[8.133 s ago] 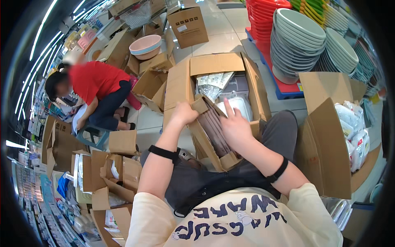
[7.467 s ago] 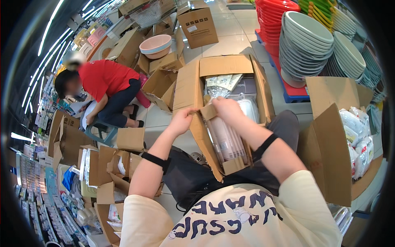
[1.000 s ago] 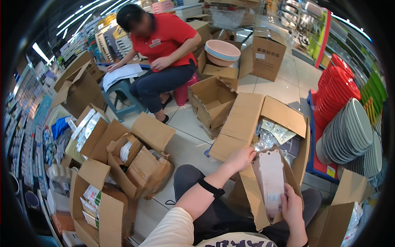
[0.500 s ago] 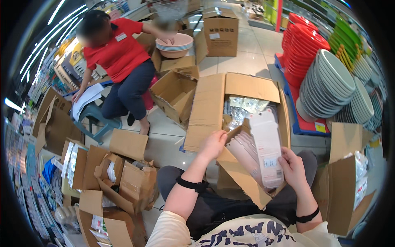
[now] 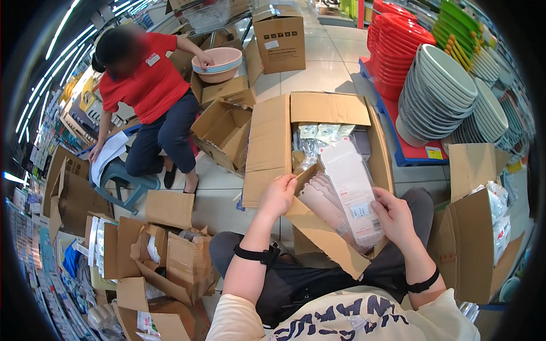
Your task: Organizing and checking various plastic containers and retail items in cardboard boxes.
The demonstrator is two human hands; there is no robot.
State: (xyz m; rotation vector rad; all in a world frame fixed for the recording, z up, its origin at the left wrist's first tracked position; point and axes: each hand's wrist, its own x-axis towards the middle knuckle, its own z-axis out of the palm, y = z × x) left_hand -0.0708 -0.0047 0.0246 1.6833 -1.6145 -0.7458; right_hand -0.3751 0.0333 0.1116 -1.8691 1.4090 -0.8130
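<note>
My left hand (image 5: 277,196) pinches the edge of a small open cardboard carton (image 5: 324,234), which leans tilted over my lap. Inside it lie several long, pale pink flat packages (image 5: 324,206), overlapping each other. One long white package (image 5: 344,181) with a clear plastic edge and a label rests slantwise on top of them. My right hand (image 5: 393,215) grips this package by its lower right edge, thumb on its front. Just beyond stands a larger open carton (image 5: 267,150), with clear-wrapped items (image 5: 327,133) inside.
Several open cartons (image 5: 182,264) crowd the left, and another carton (image 5: 463,250) with bagged items stands at right. Stacked red tubs (image 5: 398,54) and grey basins (image 5: 435,96) sit on a blue pallet. A person in red (image 5: 145,74) sits far left, one hand at pink basins (image 5: 222,62).
The whole view has shifted, so most things appear farther left and higher. Both hands keep their holds on the carton edge and the white package.
</note>
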